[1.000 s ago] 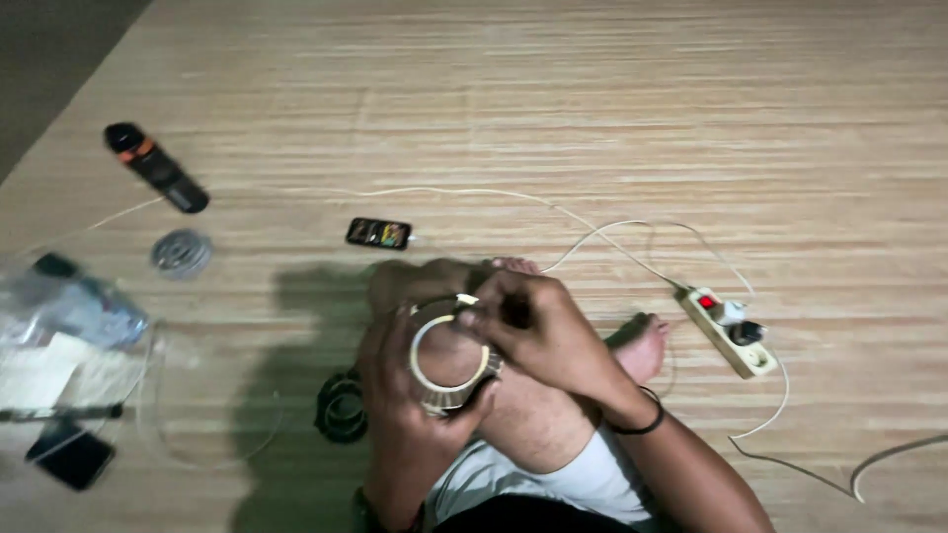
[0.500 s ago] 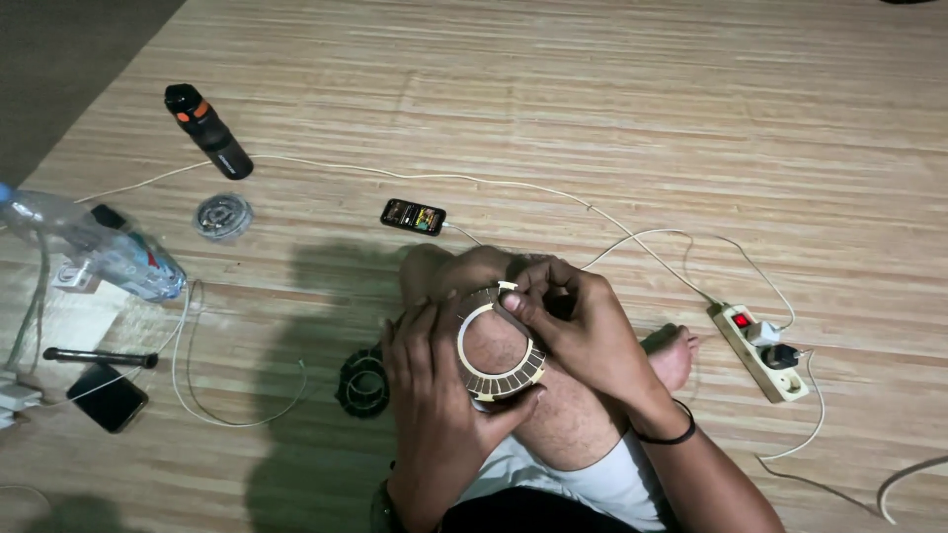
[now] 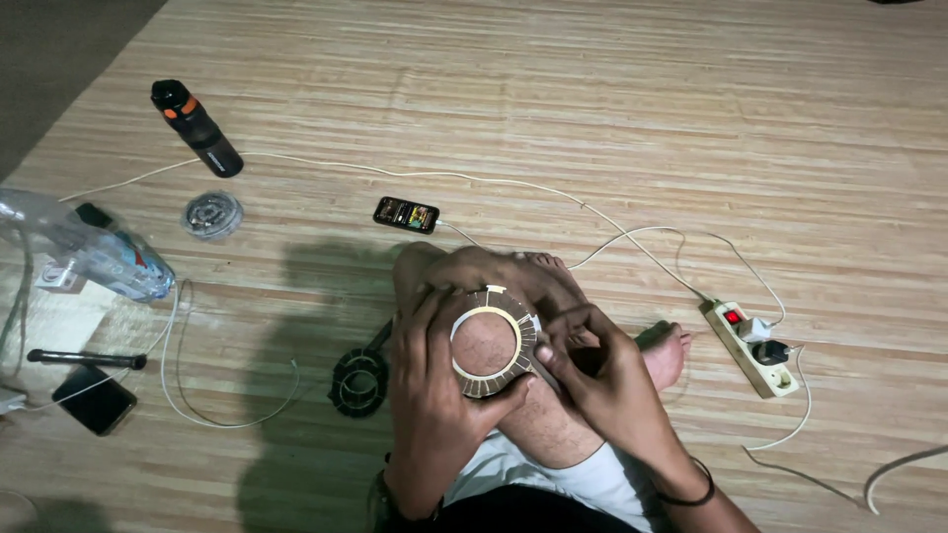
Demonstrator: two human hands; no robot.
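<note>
Round brown ring with pale inner rim [image 3: 491, 341], held over bent knee above woven straw-coloured floor mat [image 3: 612, 118].
Left hand [image 3: 432, 390] clamped on ring's left edge; right hand [image 3: 591, 373] fingers pinched together at right edge. Nearby: black toothed ring [image 3: 357, 383], small lit phone [image 3: 406, 213].

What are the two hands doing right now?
Left hand: closed around the ring, holding it on the knee.
Right hand: fingers pinched at the ring's edge; whether it holds anything cannot be told.

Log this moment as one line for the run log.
left hand: holds ring on knee | right hand: fingers at ring's right edge | floor: phone, power strip, bottle
</note>
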